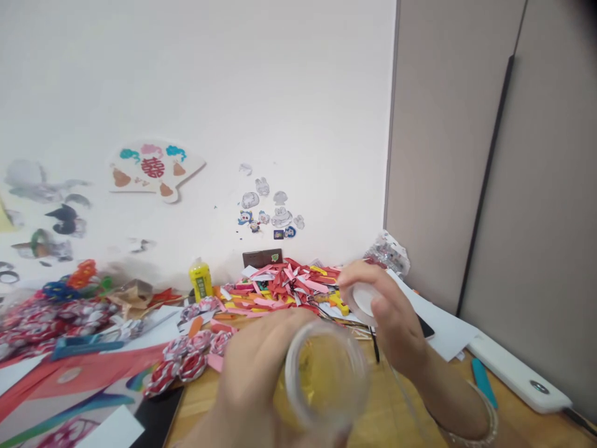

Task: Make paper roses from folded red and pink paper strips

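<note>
My left hand (254,373) is wrapped round a clear jar (352,373), its round mouth turned toward me and close to the camera. Inside it something yellow shows through, perhaps a liquid; blur hides the detail. To the right and farther off, my right hand (392,311) pinches a round, whitish translucent lid (363,302) between thumb and fingers. The lid and the jar are apart. Both hands are raised over the wooden table (385,404), and a bracelet circles my right wrist.
Red, pink and yellow paper strips (291,281) heap up at the back. A yellow bottle (201,280) stands by the wall. Red-and-white braided pieces (60,317) crowd the left. At right lie white paper (443,323), a long white device (517,373) and a teal strip (484,382).
</note>
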### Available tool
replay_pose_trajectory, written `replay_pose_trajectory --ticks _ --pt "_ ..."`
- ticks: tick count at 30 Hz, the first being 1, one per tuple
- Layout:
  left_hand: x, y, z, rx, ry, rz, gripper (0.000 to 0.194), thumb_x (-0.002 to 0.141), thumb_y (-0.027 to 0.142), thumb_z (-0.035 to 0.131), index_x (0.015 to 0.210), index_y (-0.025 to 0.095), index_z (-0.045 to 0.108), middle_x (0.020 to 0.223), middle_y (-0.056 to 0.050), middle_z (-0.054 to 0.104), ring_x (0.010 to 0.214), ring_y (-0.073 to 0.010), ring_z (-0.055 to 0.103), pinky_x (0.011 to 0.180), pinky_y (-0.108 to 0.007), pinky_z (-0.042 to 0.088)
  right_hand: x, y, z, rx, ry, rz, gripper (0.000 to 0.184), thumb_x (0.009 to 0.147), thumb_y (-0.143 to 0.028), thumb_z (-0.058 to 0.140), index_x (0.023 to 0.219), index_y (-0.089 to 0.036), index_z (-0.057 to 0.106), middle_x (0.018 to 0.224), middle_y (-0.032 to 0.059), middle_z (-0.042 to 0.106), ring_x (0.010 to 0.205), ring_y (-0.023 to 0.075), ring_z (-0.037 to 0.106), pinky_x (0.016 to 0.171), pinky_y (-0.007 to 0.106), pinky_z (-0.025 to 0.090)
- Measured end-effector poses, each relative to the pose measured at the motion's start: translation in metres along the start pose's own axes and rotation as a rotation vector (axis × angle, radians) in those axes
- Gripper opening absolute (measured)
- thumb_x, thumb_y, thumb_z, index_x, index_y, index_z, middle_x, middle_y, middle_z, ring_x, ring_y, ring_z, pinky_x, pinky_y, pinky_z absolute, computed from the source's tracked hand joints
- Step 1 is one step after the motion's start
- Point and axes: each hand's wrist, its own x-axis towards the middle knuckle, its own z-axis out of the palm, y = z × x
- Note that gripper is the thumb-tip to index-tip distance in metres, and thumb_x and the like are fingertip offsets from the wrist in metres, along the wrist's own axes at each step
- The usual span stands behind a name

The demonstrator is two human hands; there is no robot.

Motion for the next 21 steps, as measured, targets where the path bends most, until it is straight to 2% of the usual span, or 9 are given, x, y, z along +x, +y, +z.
replay_pose_trajectory --ticks 2,4,8,10,12,15,18,19,21 --pt "0.006 -0.009 0.006 -0.029 -0.105 -0.055 0.027 0.062 0.027 0.065 0.087 0.023 0.056 0.073 0.000 0.066 0.063 -0.0187 0.063 0.056 -0.030 0.051 0.020 -0.015 0.003 -0.073 -0.194 -0.110 0.034 0.093 -0.045 0.031 0.102 -0.022 0.054 0.086 0.0034 0.054 0.079 0.0173 0.052 0.072 0.031 0.043" --pt "0.008 -0.016 0.010 -0.032 -0.161 -0.158 0.023 0.064 0.026 0.062 0.085 0.021 0.056 0.074 -0.001 0.066 0.062 -0.0179 0.061 0.057 -0.029 0.050 0.035 -0.022 0.007 -0.220 -0.273 -0.205 0.033 0.094 -0.039 0.027 0.100 -0.020 0.054 0.084 0.0043 0.053 0.078 0.0174 0.051 0.070 0.031 0.042" --pt "0.006 -0.023 0.012 -0.041 -0.193 -0.301 0.020 0.065 0.025 0.062 0.083 0.021 0.057 0.076 0.000 0.067 0.067 -0.0190 0.062 0.059 -0.028 0.049 0.054 -0.014 0.016 -0.488 -0.452 -0.321 0.039 0.093 -0.037 0.025 0.087 -0.017 0.057 0.072 0.0033 0.048 0.067 0.0162 0.045 0.061 0.029 0.039" --pt "0.005 -0.027 0.011 -0.098 -0.198 -0.388 0.014 0.064 0.022 0.060 0.077 0.020 0.057 0.071 0.000 0.066 0.065 -0.0184 0.061 0.057 -0.027 0.048 0.060 -0.008 0.020 -0.538 -0.541 -0.360 0.041 0.094 -0.038 0.025 0.085 -0.017 0.058 0.073 0.0039 0.049 0.067 0.0163 0.046 0.061 0.028 0.039" --pt "0.005 -0.032 0.010 -0.208 -0.207 -0.484 0.012 0.061 0.019 0.060 0.073 0.019 0.057 0.067 0.002 0.063 0.062 -0.0171 0.059 0.055 -0.026 0.047 0.065 -0.003 0.024 -0.511 -0.594 -0.382 0.038 0.094 -0.035 0.027 0.087 -0.016 0.060 0.078 0.0056 0.055 0.074 0.0171 0.050 0.068 0.029 0.041" --pt "0.001 -0.046 0.007 -0.486 -0.269 -0.590 0.015 0.058 0.018 0.062 0.072 0.018 0.058 0.064 0.002 0.063 0.058 -0.0155 0.057 0.053 -0.026 0.046 0.071 0.000 0.028 -0.354 -0.668 -0.327 0.032 0.093 -0.027 0.031 0.089 -0.016 0.061 0.086 0.0061 0.061 0.084 0.0162 0.054 0.078 0.029 0.041" --pt "-0.007 -0.061 0.008 -0.856 -0.389 -0.634 0.026 0.055 0.023 0.067 0.080 0.018 0.062 0.066 0.000 0.066 0.058 -0.0173 0.058 0.054 -0.028 0.045 0.075 0.003 0.032 -0.181 -0.757 -0.149 0.031 0.092 -0.025 0.034 0.082 -0.015 0.061 0.084 0.0041 0.062 0.078 0.0129 0.056 0.073 0.025 0.043" --pt "-0.009 -0.066 0.009 -0.973 -0.403 -0.651 0.031 0.054 0.025 0.069 0.083 0.019 0.063 0.068 -0.002 0.067 0.060 -0.0187 0.059 0.055 -0.029 0.045 0.075 0.003 0.034 -0.140 -0.774 -0.091 0.030 0.091 -0.024 0.035 0.079 -0.015 0.061 0.082 0.0035 0.062 0.076 0.0123 0.056 0.071 0.023 0.043" --pt "-0.011 -0.072 0.013 -1.137 -0.416 -0.657 0.032 0.050 0.032 0.072 0.078 0.017 0.066 0.068 -0.005 0.069 0.063 -0.0215 0.060 0.059 -0.032 0.044 0.076 0.005 0.039 -0.098 -0.769 0.000 0.028 0.089 -0.022 0.038 0.076 -0.015 0.061 0.080 0.0026 0.062 0.075 0.0119 0.057 0.068 0.022 0.042"
